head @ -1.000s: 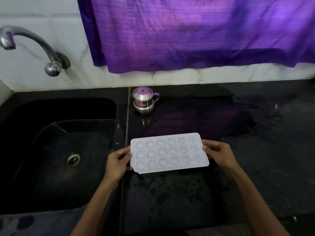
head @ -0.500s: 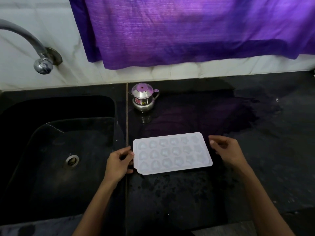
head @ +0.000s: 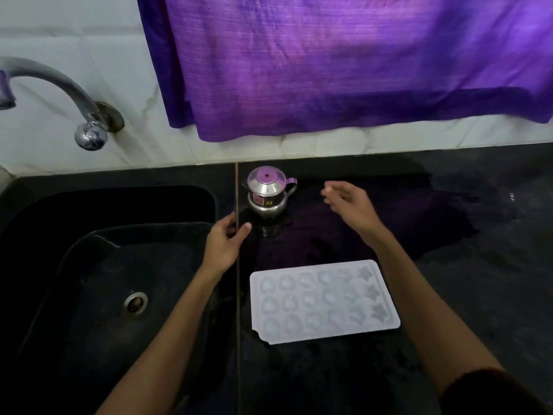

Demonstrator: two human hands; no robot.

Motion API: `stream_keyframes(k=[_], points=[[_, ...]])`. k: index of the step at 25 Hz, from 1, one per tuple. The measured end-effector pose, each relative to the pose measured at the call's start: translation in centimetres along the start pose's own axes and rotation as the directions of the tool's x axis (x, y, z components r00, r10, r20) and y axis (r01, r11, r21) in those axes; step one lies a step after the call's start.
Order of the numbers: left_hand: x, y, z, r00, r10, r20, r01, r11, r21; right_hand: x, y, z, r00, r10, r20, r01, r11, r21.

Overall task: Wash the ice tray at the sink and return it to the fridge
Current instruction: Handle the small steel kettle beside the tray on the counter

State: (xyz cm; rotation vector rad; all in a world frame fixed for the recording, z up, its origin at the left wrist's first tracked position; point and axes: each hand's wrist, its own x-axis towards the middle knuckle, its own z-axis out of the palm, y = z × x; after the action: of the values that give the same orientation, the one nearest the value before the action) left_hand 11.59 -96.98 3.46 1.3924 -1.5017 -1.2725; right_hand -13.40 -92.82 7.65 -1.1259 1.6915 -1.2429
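On the black counter (head: 449,295), to the right of the dark sink (head: 89,280), the white ice tray (head: 324,301) lies flat, and no hand touches it. Behind it stands a small steel pot (head: 267,191). The left hand (head: 223,244) and the right hand (head: 348,205) hover loose near the pot, grasping nothing.
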Motion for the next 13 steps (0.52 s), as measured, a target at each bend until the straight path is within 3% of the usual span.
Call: stream_keyframes(k=[4, 8, 13], points=[[4.1, 0.6, 2.6, 0.997, 0.006, 0.078, -0.008, 1.0, 0.027, 4.6, -0.6, 3.9, 0.994, 0.067, 0.089, -0.061, 0.995, -0.073], [5.8, 0.5, 4.9, 0.998, 0.052, 0.03, -0.051, 0.999, -0.012, 6.3, 0.1, 5.3, 0.973, 0.098, 0.209, -0.077, 0.991, -0.107], [5.6, 0.6, 5.4, 0.999, 0.043, 0.016, -0.041, 0.992, -0.117, 6.3, 0.6, 5.8, 0.947, 0.087, 0.309, -0.096, 0.995, 0.013]])
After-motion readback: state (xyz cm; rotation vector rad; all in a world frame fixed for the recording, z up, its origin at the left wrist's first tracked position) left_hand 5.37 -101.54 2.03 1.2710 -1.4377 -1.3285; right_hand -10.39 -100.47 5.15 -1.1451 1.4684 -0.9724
